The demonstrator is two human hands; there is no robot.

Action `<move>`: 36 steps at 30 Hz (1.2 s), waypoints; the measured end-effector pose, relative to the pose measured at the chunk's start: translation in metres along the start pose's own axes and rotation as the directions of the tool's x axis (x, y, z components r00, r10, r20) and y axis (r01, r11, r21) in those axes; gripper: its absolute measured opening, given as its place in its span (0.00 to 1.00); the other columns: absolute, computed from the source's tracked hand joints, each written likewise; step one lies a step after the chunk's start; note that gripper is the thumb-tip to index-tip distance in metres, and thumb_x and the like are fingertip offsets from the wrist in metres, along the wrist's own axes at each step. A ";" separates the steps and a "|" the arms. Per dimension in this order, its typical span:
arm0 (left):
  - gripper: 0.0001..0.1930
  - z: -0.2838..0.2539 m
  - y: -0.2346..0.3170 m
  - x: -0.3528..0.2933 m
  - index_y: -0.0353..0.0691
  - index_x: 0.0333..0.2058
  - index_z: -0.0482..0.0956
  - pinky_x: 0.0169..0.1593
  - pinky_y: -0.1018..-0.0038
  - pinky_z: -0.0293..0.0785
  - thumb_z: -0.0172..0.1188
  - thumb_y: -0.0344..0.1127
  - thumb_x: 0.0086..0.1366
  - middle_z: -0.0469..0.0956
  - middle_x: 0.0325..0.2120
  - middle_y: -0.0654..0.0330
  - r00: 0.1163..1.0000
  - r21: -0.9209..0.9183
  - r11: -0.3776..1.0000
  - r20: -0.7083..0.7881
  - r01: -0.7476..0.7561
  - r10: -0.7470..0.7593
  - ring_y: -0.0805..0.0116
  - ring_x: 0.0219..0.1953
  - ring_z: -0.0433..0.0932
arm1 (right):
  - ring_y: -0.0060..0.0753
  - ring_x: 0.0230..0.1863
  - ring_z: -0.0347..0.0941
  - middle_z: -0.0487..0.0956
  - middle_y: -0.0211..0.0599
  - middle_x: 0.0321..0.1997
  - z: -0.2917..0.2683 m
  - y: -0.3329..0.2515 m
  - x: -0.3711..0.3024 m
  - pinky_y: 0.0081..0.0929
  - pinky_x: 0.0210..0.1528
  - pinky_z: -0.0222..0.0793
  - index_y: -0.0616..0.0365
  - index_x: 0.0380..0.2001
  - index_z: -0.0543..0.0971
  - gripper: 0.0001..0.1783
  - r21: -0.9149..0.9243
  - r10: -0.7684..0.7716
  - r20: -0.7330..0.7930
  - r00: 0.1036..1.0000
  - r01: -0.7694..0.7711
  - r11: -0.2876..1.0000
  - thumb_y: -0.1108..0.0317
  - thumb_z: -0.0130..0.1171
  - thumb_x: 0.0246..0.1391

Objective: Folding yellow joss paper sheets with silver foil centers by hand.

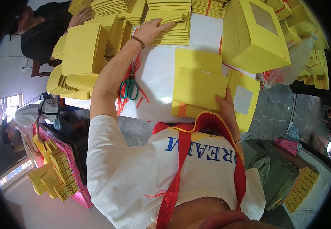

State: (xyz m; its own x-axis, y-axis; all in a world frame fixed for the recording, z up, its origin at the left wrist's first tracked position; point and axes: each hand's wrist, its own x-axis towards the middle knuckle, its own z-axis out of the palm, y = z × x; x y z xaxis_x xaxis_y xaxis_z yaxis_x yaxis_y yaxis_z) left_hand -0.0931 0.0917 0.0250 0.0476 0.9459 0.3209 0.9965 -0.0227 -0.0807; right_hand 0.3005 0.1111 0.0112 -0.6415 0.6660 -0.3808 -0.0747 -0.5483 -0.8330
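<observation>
Currently reaching far forward with left hand (150, 30) to a flat stack of yellow sheets (173, 36) at the far side of the white table (157, 72). Pinching the top sheet (175, 18) at its near-left end, thumb on top, remaining fingers curled beneath and partly hidden. Recording that sheet's long axis as running left to right, extending away from the fingertips toward the right, lifted slightly off the stack. Holding a bundle of yellow envelopes (199, 89) close to the body with right hand (226, 110), thumb pressing its right edge, other fingers tucked behind and not visible. Noting the bundle as lying near the table's front edge, partly overlapping a windowed envelope (245, 100). Marking left hand as clearly nearer the far stack, right hand well apart from it. Logging green-handled scissors (129, 88) beside the left forearm, among red strings. Observing another person's hand (82, 16) working at a neighbouring pile, well left of the stack.
</observation>
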 end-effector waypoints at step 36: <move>0.16 -0.001 -0.011 0.003 0.59 0.45 0.69 0.40 0.64 0.75 0.54 0.37 0.57 0.63 0.53 0.55 0.974 0.133 0.966 0.077 -0.221 0.212 0.58 0.39 0.74 | 0.34 0.58 0.61 0.63 0.42 0.60 -0.002 0.002 0.000 0.28 0.58 0.60 0.60 0.62 0.54 0.33 0.010 0.003 0.014 1.000 -0.003 1.000 0.76 0.47 0.51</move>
State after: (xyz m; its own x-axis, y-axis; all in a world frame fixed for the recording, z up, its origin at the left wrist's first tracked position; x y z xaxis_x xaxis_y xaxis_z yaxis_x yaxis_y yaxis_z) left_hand -0.1038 0.0948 0.0281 0.2528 0.9416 0.2226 0.9429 -0.1881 -0.2749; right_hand 0.3019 0.1108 0.0086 -0.6520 0.6576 -0.3775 -0.0805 -0.5551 -0.8279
